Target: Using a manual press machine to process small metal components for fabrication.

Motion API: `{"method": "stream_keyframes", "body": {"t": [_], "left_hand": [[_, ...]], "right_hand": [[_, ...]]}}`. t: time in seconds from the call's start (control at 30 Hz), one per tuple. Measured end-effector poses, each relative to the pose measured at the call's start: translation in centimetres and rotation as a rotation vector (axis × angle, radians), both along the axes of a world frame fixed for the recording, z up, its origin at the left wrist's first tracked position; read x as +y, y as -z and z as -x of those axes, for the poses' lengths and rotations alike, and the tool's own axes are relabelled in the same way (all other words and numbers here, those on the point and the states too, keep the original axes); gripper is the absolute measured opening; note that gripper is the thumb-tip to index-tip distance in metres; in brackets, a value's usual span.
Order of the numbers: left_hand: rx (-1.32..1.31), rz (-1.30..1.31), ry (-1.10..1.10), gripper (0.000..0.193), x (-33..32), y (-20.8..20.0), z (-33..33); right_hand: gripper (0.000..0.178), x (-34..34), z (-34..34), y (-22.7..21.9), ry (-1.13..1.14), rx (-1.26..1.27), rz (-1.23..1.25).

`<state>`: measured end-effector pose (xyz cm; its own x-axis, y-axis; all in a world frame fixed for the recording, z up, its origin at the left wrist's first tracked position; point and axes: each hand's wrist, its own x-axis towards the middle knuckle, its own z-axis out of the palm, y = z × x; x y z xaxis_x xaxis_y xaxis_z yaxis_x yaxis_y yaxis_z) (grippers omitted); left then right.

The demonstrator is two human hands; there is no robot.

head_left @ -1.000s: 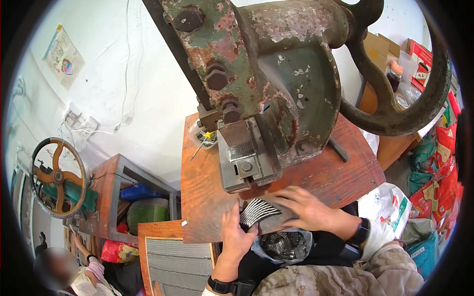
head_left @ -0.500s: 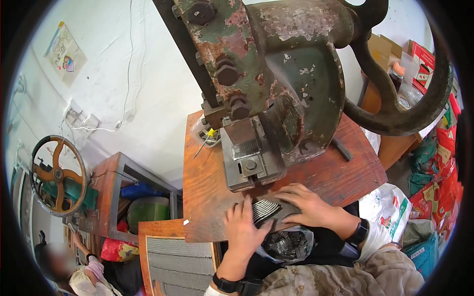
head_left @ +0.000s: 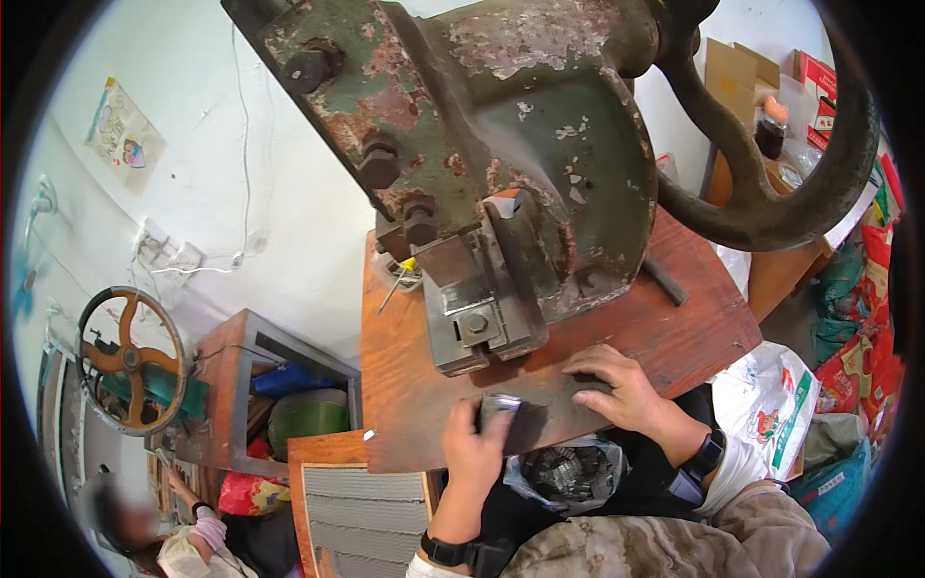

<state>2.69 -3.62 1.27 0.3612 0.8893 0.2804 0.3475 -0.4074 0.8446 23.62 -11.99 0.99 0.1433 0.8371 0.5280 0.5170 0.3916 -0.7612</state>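
My left hand (head_left: 474,448) is closed round a small stack of thin metal strips (head_left: 502,402) and holds it at the front edge of the wooden bench (head_left: 405,414). To its right, my right hand (head_left: 621,393) rests over the bench with fingers stretched toward the left and nothing visible in them. Behind both hands stands an old green press (head_left: 568,144) with peeling paint. Its steel die block (head_left: 472,326) sits just beyond my hands. Below them, a clear plastic bag (head_left: 568,472) full of small metal pieces lies at my lap.
A tray of grey metal strips (head_left: 361,520) lies at lower left. A yellow-tipped tool (head_left: 400,275) leans in a small tub behind the die. A dark bar (head_left: 665,281) lies right of the press. A large handwheel (head_left: 761,217) overhangs the right side. Another person (head_left: 183,539) sits far left.
The strips, which lay fanned between both hands, are now gathered upright in my left hand. My right hand has drawn away to the right, and the view has shifted slightly.
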Motion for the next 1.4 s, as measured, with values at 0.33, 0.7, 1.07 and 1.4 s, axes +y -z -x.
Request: {"method": "stream_keyframes", "body": {"t": [0.33, 0.7, 1.07, 1.4], "left_hand": [[-1.149, 1.302, 0.13, 0.061, -3.2, -1.2, 4.0], [-1.077, 1.533, 0.148, 0.062, -6.9, 5.4, 7.1], [0.224, 0.496, -0.327, 0.042, -9.0, 20.8, 12.5], [0.799, 0.0, -1.021, 0.038, -7.3, 21.3, 52.2]], "right_hand": [[0.03, -0.2, 0.2, 0.2, 0.025, -0.026, 0.031], [0.025, 0.1, -0.1, 0.2, 0.055, -0.064, 0.058], [0.02, -0.4, 1.8, 0.1, 0.102, -0.27, 0.096], [0.014, 0.4, 1.1, 2.3, 0.147, -0.426, 0.123]]}}
